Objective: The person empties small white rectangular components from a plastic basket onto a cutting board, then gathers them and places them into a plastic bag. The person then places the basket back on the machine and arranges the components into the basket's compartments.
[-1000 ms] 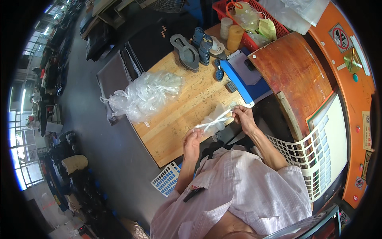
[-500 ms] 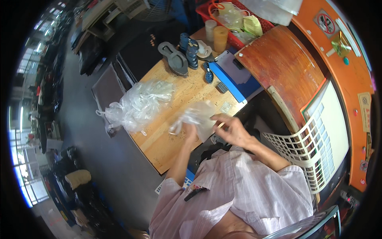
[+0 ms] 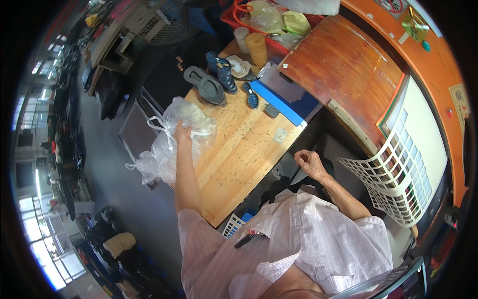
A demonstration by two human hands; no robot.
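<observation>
On the left part of the wooden table lies a heap of clear plastic bags (image 3: 162, 157), thin and crumpled, with loop handles. My left hand (image 3: 183, 132) reaches into the upper side of this heap, closed on a clear plastic bag (image 3: 201, 130); plastic partly covers its fingertips. My right hand (image 3: 309, 163) is off the table's near right edge, away from the bags. Its fingers are curled, thumb and forefinger meeting, and nothing shows in them.
Along the far side of the wooden table (image 3: 234, 164) are a grey sole-shaped piece (image 3: 205, 85), dark blue rolled items (image 3: 224, 74) and a blue-edged clipboard (image 3: 279, 103). A red basket (image 3: 229, 19) stands beyond two jars. A white plastic grid (image 3: 393, 184) is at the right.
My left hand has moved left from the table's middle to the bag heap, taking the clear bag there. My right hand has drawn away from that bag, and its fingers have curled.
</observation>
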